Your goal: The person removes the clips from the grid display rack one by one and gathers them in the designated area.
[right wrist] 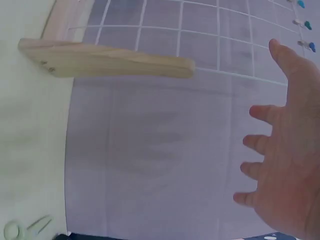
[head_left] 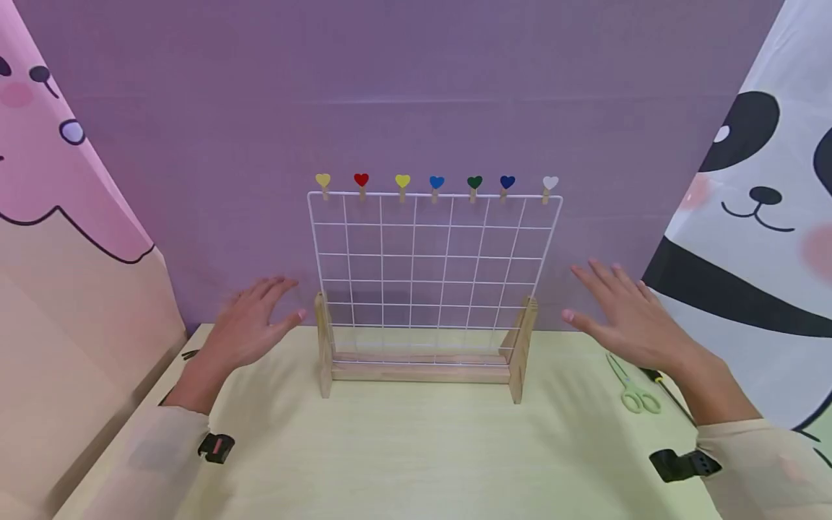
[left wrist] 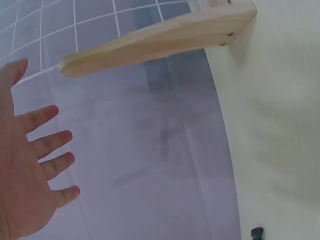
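Observation:
A white wire grid panel (head_left: 429, 267) stands upright in a wooden stand (head_left: 421, 372) at the back of the table. Along its top bar sit several small clips with heart tops, among them a red heart clip (head_left: 361, 180), a green heart clip (head_left: 474, 183) and a white heart clip (head_left: 549, 183). To the left of the grid my left hand (head_left: 250, 325) hovers with fingers spread, touching nothing. My right hand (head_left: 627, 318) is held in the air on the other side, fingers also extended. Both wrist views show bare palms beside the stand's wooden side pieces (left wrist: 160, 40).
Green-handled scissors (head_left: 632, 390) and a dark, thin-shafted tool (head_left: 669, 393) lie on the table (head_left: 416, 448) below my right hand. A small dark object (head_left: 190, 354) is near the left table edge. A purple backdrop (head_left: 416, 94) hangs behind the grid.

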Tool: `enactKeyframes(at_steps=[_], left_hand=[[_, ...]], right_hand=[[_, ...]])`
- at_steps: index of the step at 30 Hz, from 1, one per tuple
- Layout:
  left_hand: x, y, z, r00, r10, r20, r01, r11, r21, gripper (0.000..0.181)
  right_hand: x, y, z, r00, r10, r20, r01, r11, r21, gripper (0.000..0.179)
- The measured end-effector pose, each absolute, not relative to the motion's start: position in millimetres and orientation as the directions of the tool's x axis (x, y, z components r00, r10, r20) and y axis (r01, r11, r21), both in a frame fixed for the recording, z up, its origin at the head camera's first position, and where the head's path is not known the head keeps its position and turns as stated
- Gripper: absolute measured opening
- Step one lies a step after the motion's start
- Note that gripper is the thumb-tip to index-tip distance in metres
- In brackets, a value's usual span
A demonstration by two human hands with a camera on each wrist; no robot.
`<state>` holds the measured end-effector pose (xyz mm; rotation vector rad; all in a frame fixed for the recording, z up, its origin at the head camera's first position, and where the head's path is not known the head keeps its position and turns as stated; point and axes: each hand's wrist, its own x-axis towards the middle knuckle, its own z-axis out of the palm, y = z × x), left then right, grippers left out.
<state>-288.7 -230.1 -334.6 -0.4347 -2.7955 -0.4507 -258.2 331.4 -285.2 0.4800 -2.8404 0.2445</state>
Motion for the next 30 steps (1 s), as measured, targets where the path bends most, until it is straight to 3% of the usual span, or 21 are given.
enactKeyframes(at_steps=[9,18,30], left_hand=[[-298.7,-223.2,-343.4,-0.905,0.183,0.384,0.374,0.773,0.512,0.056],[-306.2,-209.8,-353.3,-0.898,0.153,0.411,0.402,0.663,0.631,0.050],[-323.8,-192.2,-377.3,-0.904,0.078,0.420,0.406,0.461,0.789,0.044]], right_hand=[[-261.1,317.2,-263.8,-0.844,-0.295,0.448,-0.473,0.803,-0.362,0.063],[-262.0,297.3,-243.1,-0.740,-0.273,0.615,-0.592,0.699,-0.402,0.051],[-266.3,275.4,-230.5,-0.713,-0.284,0.641,-0.665,0.565,-0.488,0.045]])
